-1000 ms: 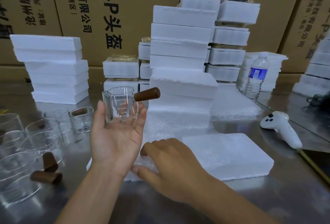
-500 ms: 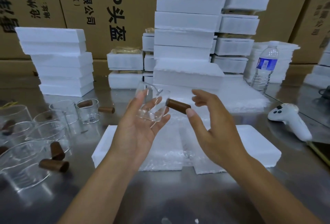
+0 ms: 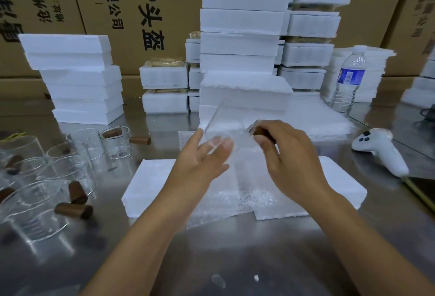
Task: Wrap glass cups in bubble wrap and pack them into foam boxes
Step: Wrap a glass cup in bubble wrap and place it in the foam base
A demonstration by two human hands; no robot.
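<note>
- The clear glass cup (image 3: 226, 127) with a short brown wooden handle (image 3: 260, 132) is held in the air between both hands. It sits above the near edge of the shiny metal tabletop (image 3: 235, 260), and its outline is blurred.
- The left hand (image 3: 200, 163) is spread wide with straight fingers, whose tips touch the glass wall from the left.
- The right hand (image 3: 292, 161) is curled narrow, with thumb and fingers pinching the wooden handle.
- Below the hands, a sheet of clear bubble wrap (image 3: 237, 194) lies across a flat white foam slab (image 3: 148, 189) on the tabletop.
- More empty glass cups with brown handles (image 3: 68, 163) are crowded together at the left; some stand upright and some lie on their sides.
- A tall stack of white foam boxes (image 3: 242, 43) rises just behind the hands, and a lower stack (image 3: 77, 79) stands at the far left.
- At the right are a plastic water bottle with a blue label (image 3: 350, 79) and a white handheld controller (image 3: 379, 152).
- Brown cardboard cartons with black print (image 3: 141, 1) line the back.
</note>
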